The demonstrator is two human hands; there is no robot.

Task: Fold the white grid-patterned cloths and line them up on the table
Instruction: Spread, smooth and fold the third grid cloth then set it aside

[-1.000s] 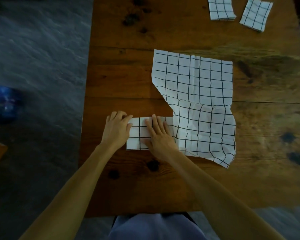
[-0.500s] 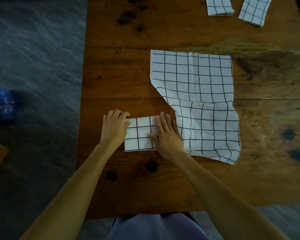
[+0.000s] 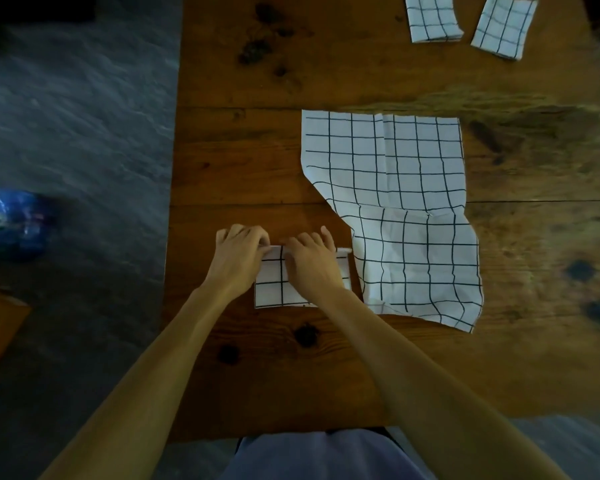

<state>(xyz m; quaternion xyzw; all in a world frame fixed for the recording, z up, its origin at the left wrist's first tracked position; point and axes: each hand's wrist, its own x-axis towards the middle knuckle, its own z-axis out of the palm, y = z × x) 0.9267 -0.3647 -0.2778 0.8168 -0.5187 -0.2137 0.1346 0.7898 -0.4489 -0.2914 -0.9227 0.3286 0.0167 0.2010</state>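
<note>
Left hand (image 3: 239, 263), right hand (image 3: 310, 265) — fingers curled, side by side.

folded cloth (image 3: 272, 289) near edge | open cloth (image 3: 406, 216) beside | two folded cloths (image 3: 433, 19) far

worktop (image 3: 361, 368): warm brown wood w/ dark knots | unfolded cloth (image 3: 406, 209): white, black grid | small folded cloth (image 3: 274, 289): same white/black grid | 2 folded cloths, far edge (image 3: 433, 19) (image 3: 503, 26): white/black grid | floor (image 3: 77, 133): dark grey, mottled | bag on floor (image 3: 11, 220): blue
</note>
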